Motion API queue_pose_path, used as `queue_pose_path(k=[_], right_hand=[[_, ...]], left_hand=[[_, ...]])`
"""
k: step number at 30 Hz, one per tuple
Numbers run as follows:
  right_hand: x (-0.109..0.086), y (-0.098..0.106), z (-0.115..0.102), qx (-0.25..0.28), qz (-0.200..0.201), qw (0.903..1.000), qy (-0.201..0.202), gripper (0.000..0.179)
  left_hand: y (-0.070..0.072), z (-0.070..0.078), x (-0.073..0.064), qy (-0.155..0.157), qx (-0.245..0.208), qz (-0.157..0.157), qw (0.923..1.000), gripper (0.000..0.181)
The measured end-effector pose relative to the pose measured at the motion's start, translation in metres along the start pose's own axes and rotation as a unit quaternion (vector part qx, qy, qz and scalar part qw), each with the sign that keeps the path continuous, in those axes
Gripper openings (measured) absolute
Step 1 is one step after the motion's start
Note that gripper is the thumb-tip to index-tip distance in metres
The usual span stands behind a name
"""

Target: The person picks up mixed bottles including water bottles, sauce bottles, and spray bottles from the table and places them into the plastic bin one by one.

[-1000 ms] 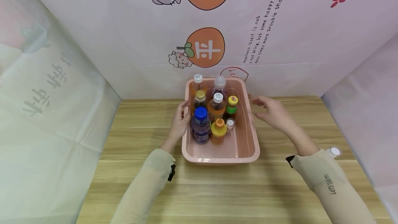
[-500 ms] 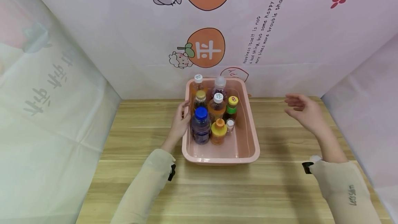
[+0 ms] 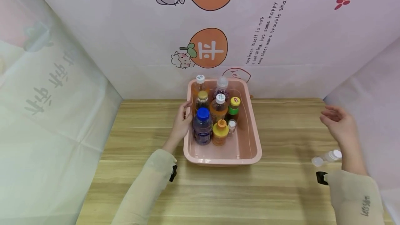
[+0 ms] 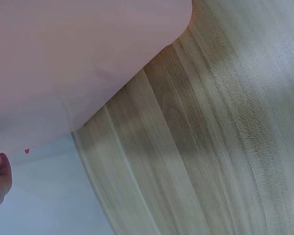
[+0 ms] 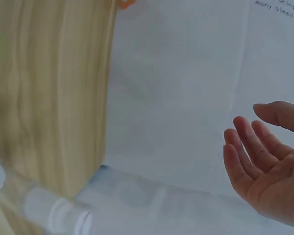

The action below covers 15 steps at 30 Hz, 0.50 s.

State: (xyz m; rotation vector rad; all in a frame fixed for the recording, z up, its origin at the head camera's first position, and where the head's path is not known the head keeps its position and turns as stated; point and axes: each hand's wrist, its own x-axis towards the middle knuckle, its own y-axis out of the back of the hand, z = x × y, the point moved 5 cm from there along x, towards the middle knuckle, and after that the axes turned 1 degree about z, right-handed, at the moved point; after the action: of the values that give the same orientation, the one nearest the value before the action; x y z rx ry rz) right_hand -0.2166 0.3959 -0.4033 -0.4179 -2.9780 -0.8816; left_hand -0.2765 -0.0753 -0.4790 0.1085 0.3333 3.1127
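Note:
A pink plastic tub (image 3: 243,160) holds several upright bottles. Among them are a blue-capped bottle (image 3: 202,129), a yellow-and-orange squeeze bottle (image 3: 220,134), a green-necked bottle with a yellow cap (image 3: 234,108) and a small white-capped bottle (image 3: 231,126). My left hand (image 3: 182,122) rests at the tub's left rim, thumb against it; the left wrist view catches only a few fingers (image 4: 4,171). Over the table's right side, my right hand (image 3: 342,126) hangs in the air with loosely bent fingers, holding nothing. Below it is a small clear white-capped bottle (image 3: 329,156).
The wooden table (image 3: 218,197) meets a printed back cloth (image 3: 140,58) right behind the tub. Cloth side walls (image 3: 372,121) stand close on the left and right. A round whitish piece (image 3: 317,161) shows at the left of the small bottle on the table.
My right hand has moved right, away from the tub's right side, revealing the small clear bottle on the table. My left hand has stayed at the rim.

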Motion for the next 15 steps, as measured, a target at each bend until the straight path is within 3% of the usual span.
queue_pose_path(k=[6, 10, 15], right_hand=[[-0.008, 0.013, 0.03, -0.079, 0.003, 0.9954, -0.054, 0.024], [-0.014, 0.018, 0.046, -0.134, -0.012, 0.9885, -0.07, 0.054], [-0.022, 0.022, 0.067, -0.159, -0.026, 0.983, -0.089, 0.05]], left_hand=[[-0.001, 0.0, 0.0, 0.0, 0.0, -0.003, 1.0, 0.05], [-0.001, -0.001, 0.0, 0.002, 0.001, -0.003, 1.0, 0.05], [-0.001, 0.0, 0.0, 0.0, 0.003, -0.003, 1.0, 0.05]])
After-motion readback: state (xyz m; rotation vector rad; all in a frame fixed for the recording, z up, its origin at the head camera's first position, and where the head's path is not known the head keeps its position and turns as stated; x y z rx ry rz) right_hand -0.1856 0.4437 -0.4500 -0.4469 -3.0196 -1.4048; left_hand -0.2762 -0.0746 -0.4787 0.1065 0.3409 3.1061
